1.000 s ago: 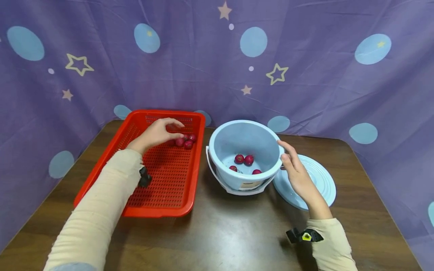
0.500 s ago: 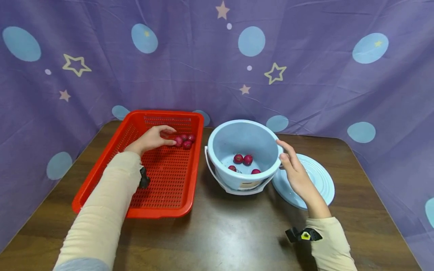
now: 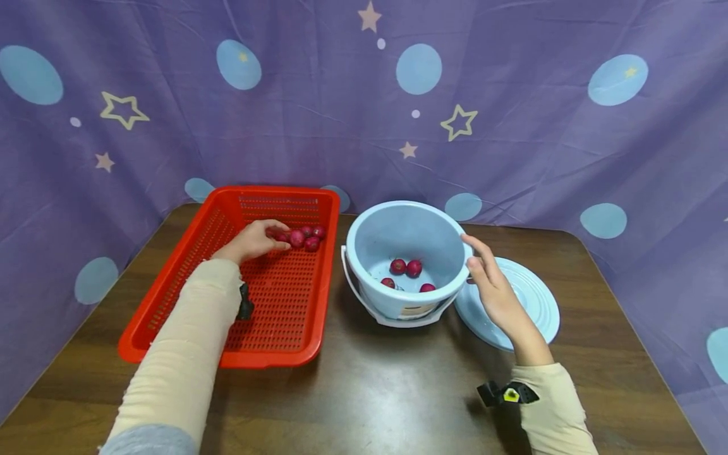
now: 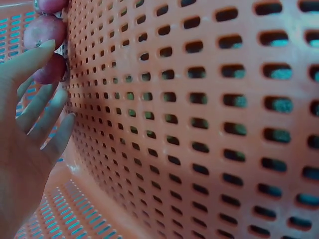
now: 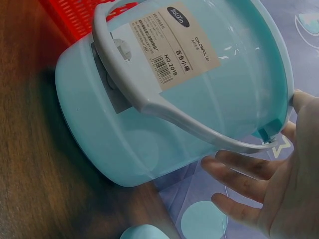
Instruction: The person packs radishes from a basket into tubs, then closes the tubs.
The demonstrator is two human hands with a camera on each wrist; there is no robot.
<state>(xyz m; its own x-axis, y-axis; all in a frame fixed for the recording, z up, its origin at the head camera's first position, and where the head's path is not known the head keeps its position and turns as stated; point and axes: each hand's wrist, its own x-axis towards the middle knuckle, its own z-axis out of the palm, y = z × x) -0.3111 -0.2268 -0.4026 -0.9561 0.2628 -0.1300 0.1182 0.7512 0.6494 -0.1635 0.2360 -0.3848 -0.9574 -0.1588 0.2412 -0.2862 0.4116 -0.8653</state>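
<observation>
In the head view my left hand (image 3: pixel 254 240) reaches into the red basket (image 3: pixel 270 354), at a cluster of several radishes (image 3: pixel 297 238) near its far right side. The left wrist view shows the thumb against the radishes and the other fingers loosely stretched around a dark red radish (image 4: pixel 51 69); no firm grip shows. My right hand (image 3: pixel 495 287) rests with thumb and fingertips at the right rim of the light blue bucket (image 3: pixel 364 287). Its other fingers extend along the outside, near the handle (image 5: pixel 189 127). Several radishes (image 3: pixel 414 268) lie in the bucket.
A light blue round lid (image 3: pixel 537 303) lies on the wooden table (image 3: pixel 387 392) to the right of the bucket, partly under my right forearm. Behind the table hangs a purple curtain (image 3: pixel 318 95). The basket stands left of the bucket, with a narrow gap between them.
My left hand has lowered and moved slightly left to the leftmost radishes in the basket, its fingers coming around one. The right hand has stayed at the bucket rim.
</observation>
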